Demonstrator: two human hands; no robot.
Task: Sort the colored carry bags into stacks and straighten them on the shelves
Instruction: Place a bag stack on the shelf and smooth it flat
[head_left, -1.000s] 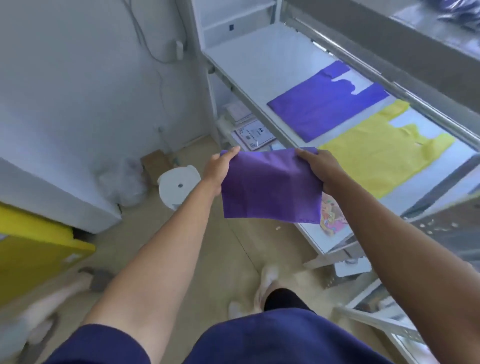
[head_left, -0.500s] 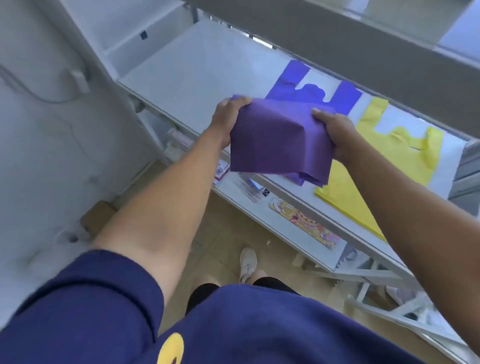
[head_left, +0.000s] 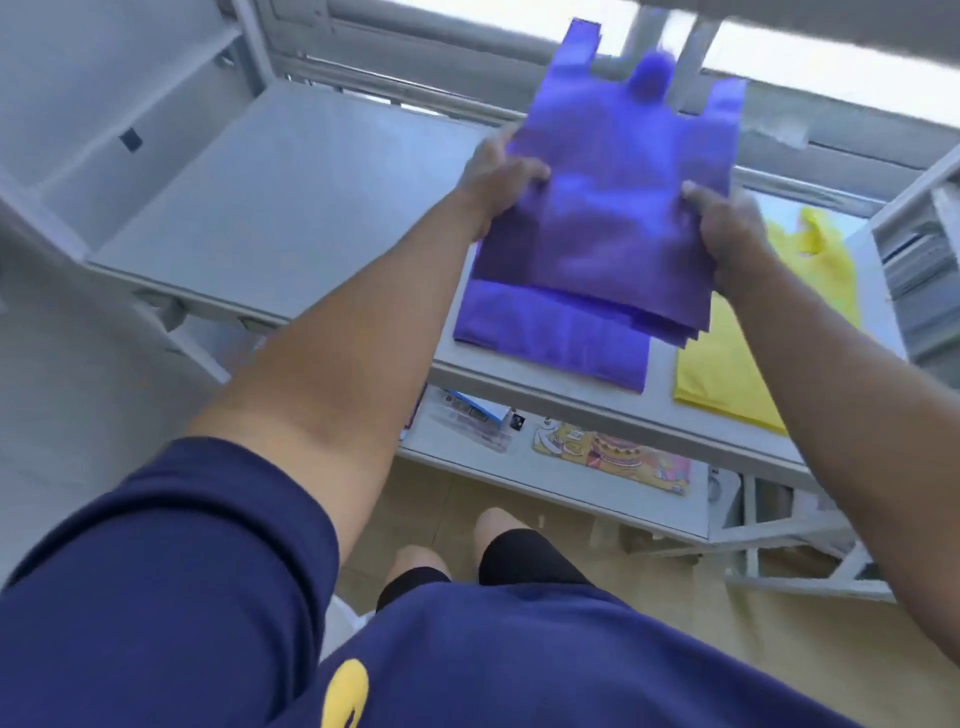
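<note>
I hold a purple carry bag (head_left: 608, 223) spread out over the grey shelf (head_left: 291, 208), handles pointing away from me. My left hand (head_left: 498, 176) grips its left edge and my right hand (head_left: 727, 228) grips its right edge. Directly under it lies another purple bag (head_left: 545, 343), flat on the shelf, its near edge showing below the held one. To the right a yellow carry bag (head_left: 727, 374) lies flat, partly hidden by my right arm.
The left half of the shelf is bare grey board. A lower shelf (head_left: 467, 457) holds a blue-edged packet (head_left: 478, 413) and a colourful printed sheet (head_left: 613, 460). Metal rails (head_left: 415, 57) run behind the shelf; more racking (head_left: 919, 270) stands at the right.
The bag was folded and held low near the shelf's front; now it is unfolded, with handles out, and has moved up and forward over the purple bag on the shelf.
</note>
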